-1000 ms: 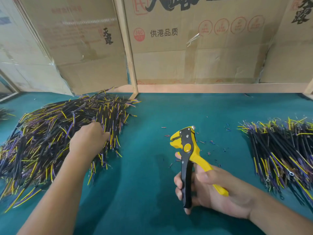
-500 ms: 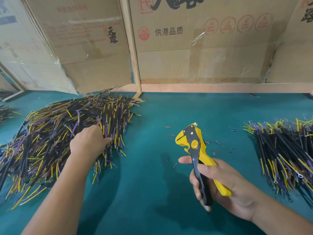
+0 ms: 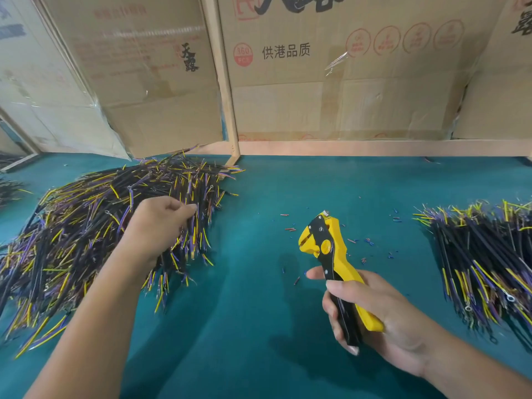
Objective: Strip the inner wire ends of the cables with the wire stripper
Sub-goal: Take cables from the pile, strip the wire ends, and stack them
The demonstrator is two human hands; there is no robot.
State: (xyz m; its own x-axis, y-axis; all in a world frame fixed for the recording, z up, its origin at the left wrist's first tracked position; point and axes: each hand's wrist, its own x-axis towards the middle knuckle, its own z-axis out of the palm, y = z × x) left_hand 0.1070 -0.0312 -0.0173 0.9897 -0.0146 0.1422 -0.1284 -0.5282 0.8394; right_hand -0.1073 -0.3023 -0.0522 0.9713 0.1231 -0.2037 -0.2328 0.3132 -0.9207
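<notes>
**Left hand closes on a cable in the big pile while the stripper waits**

Nearest the desk's front edge, the right hand grips the yellow-and-black wire stripper by its handles, fingers wrapped round them, head pointing up and away, nothing between its jaws. Compared with a second ago it has tipped the tool more upright and drawn it a little toward the right, so the head now stands clear above the teal desk, ready to take a wire.

Further in, on the left side of the desk, the left hand sits in the large pile of cables. A second ago it lay knuckles-up and flat on the heap; now its fingers curl at the pile's right edge and seem to pinch one or a few cables, though blur hides exactly which. That suggests the pick of the next cable is under way, not finished.

On the right side lies a second pile of cables, probably the finished ones. Between the piles, snipped insulation bits dot the desk. Along the far edge stand cardboard boxes against a wooden frame.
</notes>
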